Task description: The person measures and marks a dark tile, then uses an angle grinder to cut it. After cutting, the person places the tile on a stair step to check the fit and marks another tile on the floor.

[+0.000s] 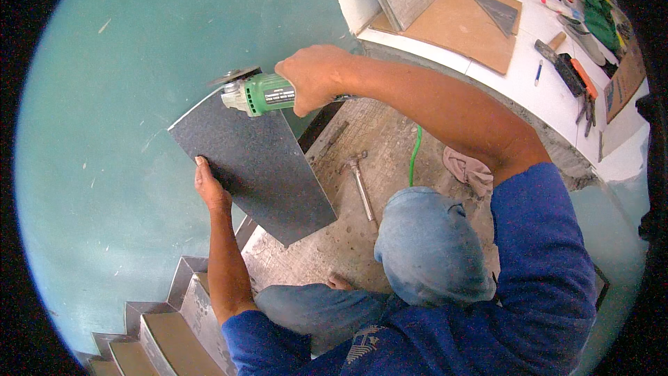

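Note:
My right hand [314,78] is wrapped round the body of a green angle grinder [268,94], whose disc and guard sit at the upper edge of a dark grey tile [271,167]. Whether the disc touches the tile I cannot tell. At the tile's left edge my left hand [211,184] grips it, thumb on the face and the other fingers mostly hidden behind. The tile is held tilted above the floor, close to the teal wall.
A hammer [361,184] and a cloth [467,170] lie on the concrete floor near a green cord [415,157]. Tiled steps [163,327] descend at lower left. The white ledge [518,90] at right carries cardboard [445,28], a triangular tile piece [495,10], a brush [570,74] and pliers [586,113].

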`<action>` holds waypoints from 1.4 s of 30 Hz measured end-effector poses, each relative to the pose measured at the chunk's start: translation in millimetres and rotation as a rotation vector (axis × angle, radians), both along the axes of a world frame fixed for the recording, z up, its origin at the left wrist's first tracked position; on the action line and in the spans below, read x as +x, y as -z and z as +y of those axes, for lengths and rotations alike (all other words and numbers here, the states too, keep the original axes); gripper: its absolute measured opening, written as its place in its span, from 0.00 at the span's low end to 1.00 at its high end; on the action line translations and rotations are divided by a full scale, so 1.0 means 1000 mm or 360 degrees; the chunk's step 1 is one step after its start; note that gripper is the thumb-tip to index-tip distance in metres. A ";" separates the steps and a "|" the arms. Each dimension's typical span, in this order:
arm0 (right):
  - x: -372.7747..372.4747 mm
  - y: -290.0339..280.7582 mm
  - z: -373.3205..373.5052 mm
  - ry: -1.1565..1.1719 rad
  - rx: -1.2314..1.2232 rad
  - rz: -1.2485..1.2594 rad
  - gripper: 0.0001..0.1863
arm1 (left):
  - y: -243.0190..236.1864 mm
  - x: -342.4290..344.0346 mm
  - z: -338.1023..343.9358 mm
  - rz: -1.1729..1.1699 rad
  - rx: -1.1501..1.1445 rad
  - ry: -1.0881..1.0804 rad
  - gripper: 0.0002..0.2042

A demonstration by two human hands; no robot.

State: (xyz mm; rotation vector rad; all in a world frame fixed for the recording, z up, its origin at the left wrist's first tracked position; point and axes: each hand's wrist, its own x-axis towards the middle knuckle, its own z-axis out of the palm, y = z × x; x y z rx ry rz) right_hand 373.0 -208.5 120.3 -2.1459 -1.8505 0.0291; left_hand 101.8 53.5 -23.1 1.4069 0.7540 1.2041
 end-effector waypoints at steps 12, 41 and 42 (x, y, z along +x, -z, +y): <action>0.003 0.008 0.002 0.0011 0.0038 0.0031 0.27 | 0.000 0.000 0.000 0.0055 0.0087 0.0010 0.24; 0.046 0.070 -0.054 0.0296 0.0694 0.0909 0.39 | -0.010 0.000 -0.017 0.0171 0.0089 -0.0111 0.27; 0.045 0.069 -0.055 0.0297 0.0694 0.0912 0.38 | -0.013 0.000 -0.019 0.0169 0.0040 -0.0084 0.28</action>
